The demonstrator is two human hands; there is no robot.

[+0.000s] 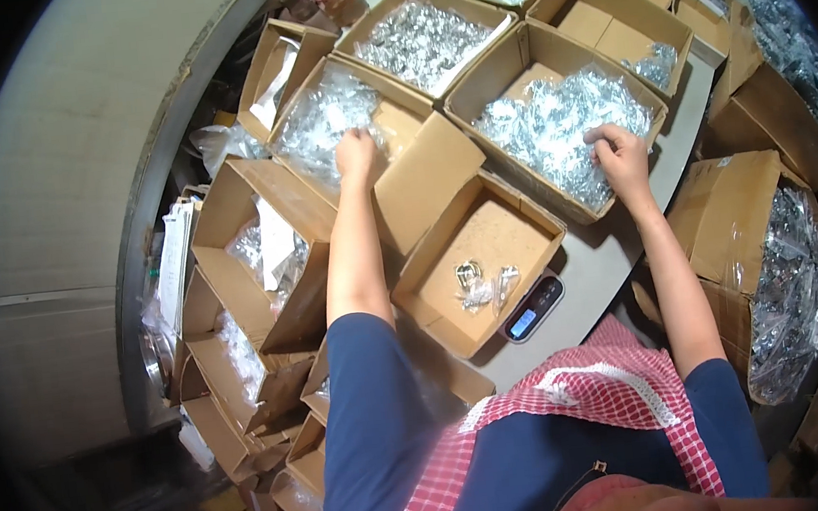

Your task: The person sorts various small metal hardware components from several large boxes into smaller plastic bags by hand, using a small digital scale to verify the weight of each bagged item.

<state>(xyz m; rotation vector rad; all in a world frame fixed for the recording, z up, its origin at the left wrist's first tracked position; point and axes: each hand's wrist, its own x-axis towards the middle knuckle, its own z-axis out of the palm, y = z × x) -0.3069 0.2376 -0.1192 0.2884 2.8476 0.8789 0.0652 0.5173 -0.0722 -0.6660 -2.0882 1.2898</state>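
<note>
My left hand is curled closed among crinkled clear plastic bags in an open cardboard box. Its fingertips are hidden, so what it grips does not show. At the right, my right hand has its fingers bent together on a heap of small shiny clear packets, which lies in another cardboard box. Anything pinched there is too small to tell. Between my arms a shallow cardboard box holds a few small packets and a metal-coloured piece. It rests on a digital scale with a lit display.
More boxes line the far side, one with silvery small parts. Tilted cartons stack up at the left. A carton full of bagged parts stands at the right. The grey table edge runs beside it.
</note>
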